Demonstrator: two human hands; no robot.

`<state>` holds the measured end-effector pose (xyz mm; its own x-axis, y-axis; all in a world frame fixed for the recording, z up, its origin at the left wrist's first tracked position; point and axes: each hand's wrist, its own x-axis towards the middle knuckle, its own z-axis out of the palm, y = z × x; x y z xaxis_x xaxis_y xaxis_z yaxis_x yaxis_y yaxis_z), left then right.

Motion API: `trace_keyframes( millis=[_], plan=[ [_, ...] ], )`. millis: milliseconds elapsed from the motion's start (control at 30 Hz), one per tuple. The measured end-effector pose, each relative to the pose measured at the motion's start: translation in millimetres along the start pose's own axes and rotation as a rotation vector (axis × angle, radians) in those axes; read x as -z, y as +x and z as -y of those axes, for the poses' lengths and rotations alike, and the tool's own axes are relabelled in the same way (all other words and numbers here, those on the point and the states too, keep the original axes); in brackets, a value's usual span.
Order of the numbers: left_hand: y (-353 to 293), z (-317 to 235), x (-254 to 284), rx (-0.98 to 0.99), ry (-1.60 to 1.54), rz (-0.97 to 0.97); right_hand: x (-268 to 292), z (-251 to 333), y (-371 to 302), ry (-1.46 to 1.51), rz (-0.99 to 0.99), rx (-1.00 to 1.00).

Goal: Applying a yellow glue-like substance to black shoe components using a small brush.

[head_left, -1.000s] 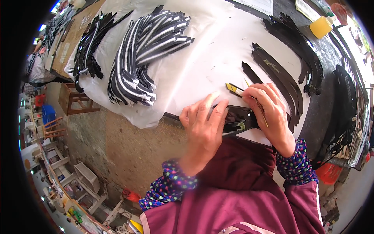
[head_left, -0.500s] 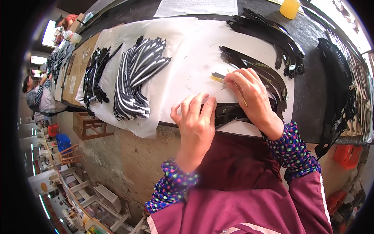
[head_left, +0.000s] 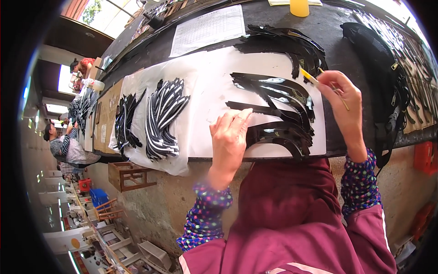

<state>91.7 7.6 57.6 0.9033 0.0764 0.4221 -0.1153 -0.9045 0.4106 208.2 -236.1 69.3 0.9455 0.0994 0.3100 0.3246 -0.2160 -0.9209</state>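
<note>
My left hand [head_left: 229, 134] is low over the white sheet [head_left: 205, 86], its fingers close together and pressed on the left ends of the nearest curved black strips [head_left: 278, 130]. What lies under the fingertips is hidden. Off the sheet's right edge, my right hand [head_left: 343, 98] is raised, pinching a thin brush [head_left: 308, 76] with a yellow tip. A slim yellowish stick shows in the same grip; I cannot tell whether it is a separate piece. More glossy black strips [head_left: 269, 84] fan out beyond the left hand, and another pile [head_left: 283, 41] lies at the sheet's far edge.
Left on the sheet lie a black-and-white striped bundle [head_left: 165, 121] and a black bundle [head_left: 127, 121]. A gridded paper [head_left: 207, 29] and a yellow container [head_left: 299, 7] stand farther back. A black bag [head_left: 376, 59] occupies the right. Two people work at far left, near a wooden stool [head_left: 130, 176].
My right hand has lifted with the brush and moved right, away from the strips. My left hand stays at the strips' left ends, fingers closer together. The whole view has shifted.
</note>
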Motion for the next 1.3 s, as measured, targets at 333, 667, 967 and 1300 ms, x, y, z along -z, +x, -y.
trace_keyframes(
  millis=[333,667,967,1300],
  plan=[
    [-18.3,-60.8,24.4,0.06,-0.445,-0.084,-1.5,31.1,-53.4,0.119,0.054,0.239],
    [-33.5,-76.3,29.2,0.019,-0.5,-0.074,-25.9,45.3,-77.1,0.491,0.226,0.231],
    [-38.1,-74.0,25.5,-0.131,-0.396,-0.079,-18.3,49.8,-80.3,0.193,0.257,0.41],
    [-36.6,-73.6,26.9,-0.164,-0.421,-0.088,17.0,43.8,-93.3,0.332,0.176,0.155]
  ],
)
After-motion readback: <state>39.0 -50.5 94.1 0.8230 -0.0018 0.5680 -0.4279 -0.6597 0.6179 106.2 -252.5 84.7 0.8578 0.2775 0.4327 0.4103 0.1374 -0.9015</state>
